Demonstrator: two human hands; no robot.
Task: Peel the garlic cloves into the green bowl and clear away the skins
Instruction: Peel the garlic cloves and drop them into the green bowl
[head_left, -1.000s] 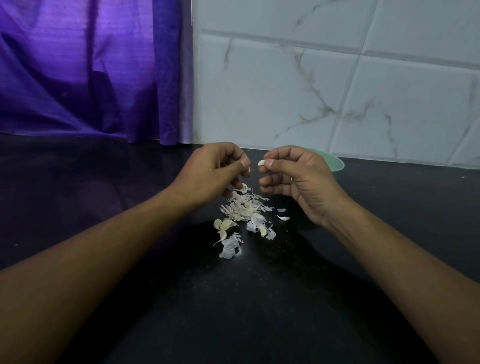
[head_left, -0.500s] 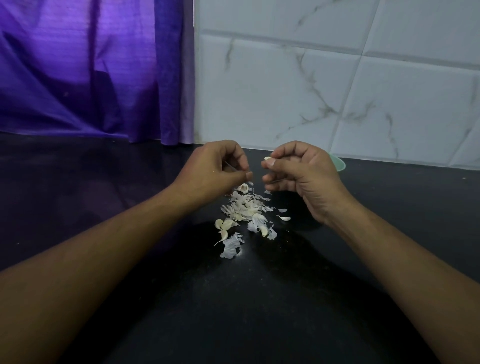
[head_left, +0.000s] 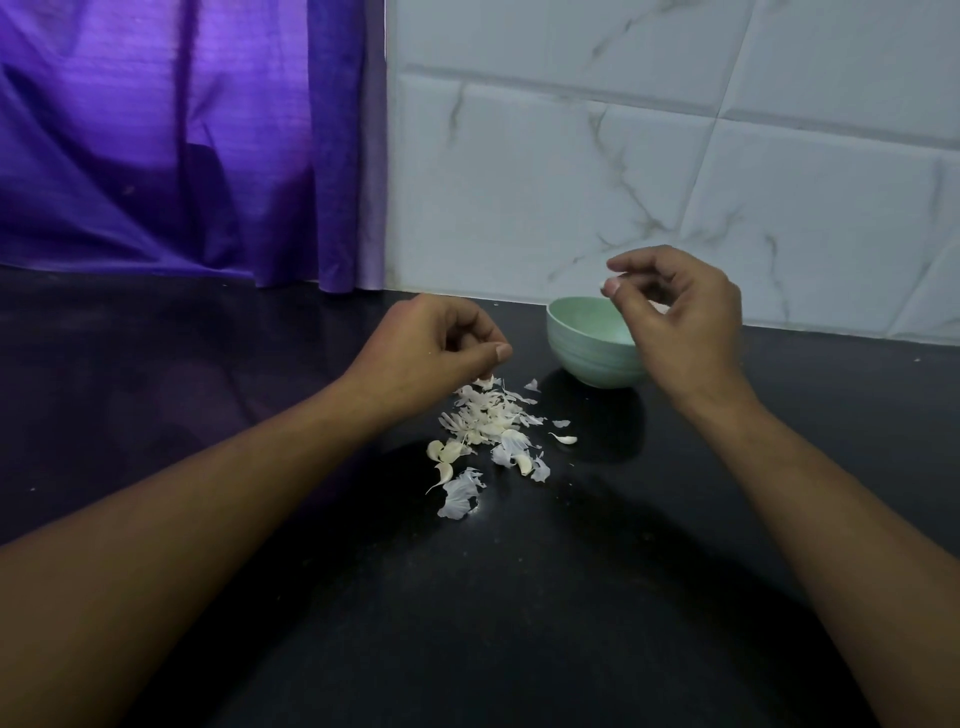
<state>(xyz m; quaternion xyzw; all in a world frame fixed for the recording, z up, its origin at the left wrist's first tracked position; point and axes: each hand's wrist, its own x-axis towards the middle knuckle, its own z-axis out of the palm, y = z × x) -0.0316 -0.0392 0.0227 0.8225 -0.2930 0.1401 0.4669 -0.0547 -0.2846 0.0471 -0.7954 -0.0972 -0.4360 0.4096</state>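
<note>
My right hand (head_left: 680, 317) is raised over the green bowl (head_left: 587, 358) and pinches a small pale garlic clove (head_left: 604, 285) between thumb and forefinger above the bowl's near rim. My left hand (head_left: 436, 345) hovers with curled fingers just over the far end of a pile of white garlic skins (head_left: 488, 423) on the black counter. No skin shows between its fingers. A few cloves lie among the skins, one at the left (head_left: 441, 452) and one at the right (head_left: 566, 439). The hand hides part of the bowl's inside.
The black counter (head_left: 519, 597) runs back to a white marble-tiled wall (head_left: 623, 182). A purple curtain (head_left: 182, 145) hangs at the back left. Both forearms stretch across the counter on either side of the pile.
My right hand has carried the clove up and to the right, from beside the left hand to above the bowl. The left hand has sunk slightly toward the pile.
</note>
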